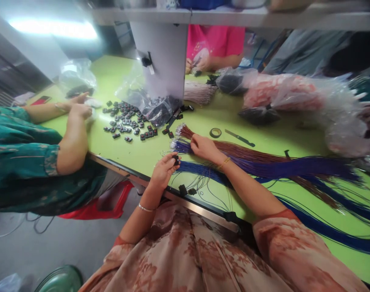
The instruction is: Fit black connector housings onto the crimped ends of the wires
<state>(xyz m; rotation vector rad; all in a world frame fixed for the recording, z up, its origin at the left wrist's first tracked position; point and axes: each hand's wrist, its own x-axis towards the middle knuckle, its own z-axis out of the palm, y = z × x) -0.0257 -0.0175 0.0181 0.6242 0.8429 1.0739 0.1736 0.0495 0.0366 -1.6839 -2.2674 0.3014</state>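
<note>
My left hand (163, 172) is closed around a small black plastic connector housing (176, 159), held near the table's front edge. My right hand (205, 149) rests over the ends of the wire bundles, its fingers curled together; what they pinch is hidden. Under and beside it run a brown wire bundle (242, 152) and a purple-blue wire bundle (282, 167), both with shiny metal tips at the left. Nearer to me lies a darker blue wire bundle (200, 167). Several loose thin wires and black housings (183, 190) lie at the front edge.
Many black housings (124, 117) are spread left of centre, beside a clear plastic bag (159, 111). A tape roll (216, 132) and a knife (239, 138) lie behind the wires. A co-worker's arm (74, 138) is at left; another person (215, 48) sits opposite. Plastic bags (282, 91) line the back right.
</note>
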